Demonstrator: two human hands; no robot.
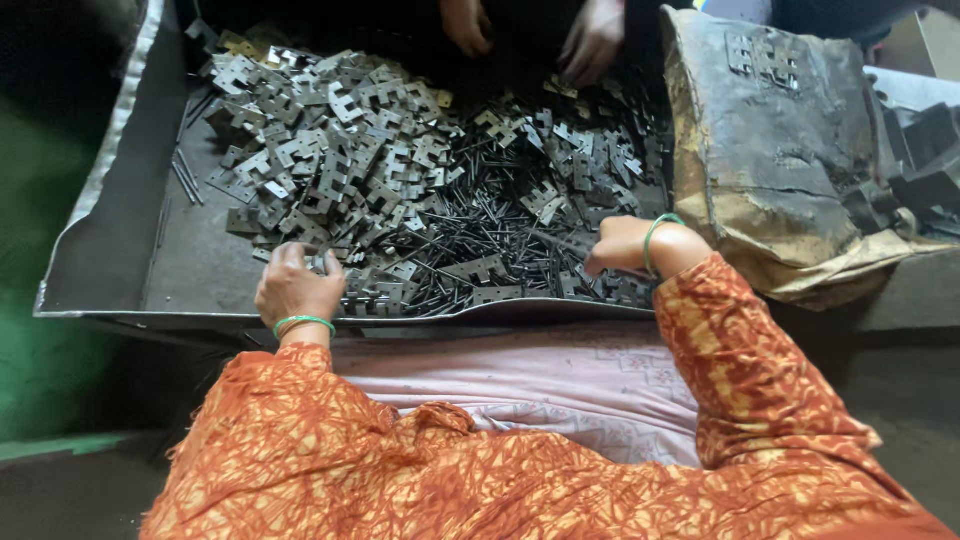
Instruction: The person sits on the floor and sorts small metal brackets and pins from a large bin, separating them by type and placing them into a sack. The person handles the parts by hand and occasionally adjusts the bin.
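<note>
A wide dark metal tray holds a big heap of flat grey notched metal plates mixed with thin dark metal pins. My left hand rests at the tray's near edge, fingers curled over several plates. My right hand reaches into the pile at the near right, fingers bent down among pins and plates; what it grips is hidden. Both wrists wear green bangles, and the sleeves are orange patterned.
Another person's two hands work at the far side of the tray. A dirty, worn metal block with plates on top stands to the right. Pink cloth covers my lap below the tray edge.
</note>
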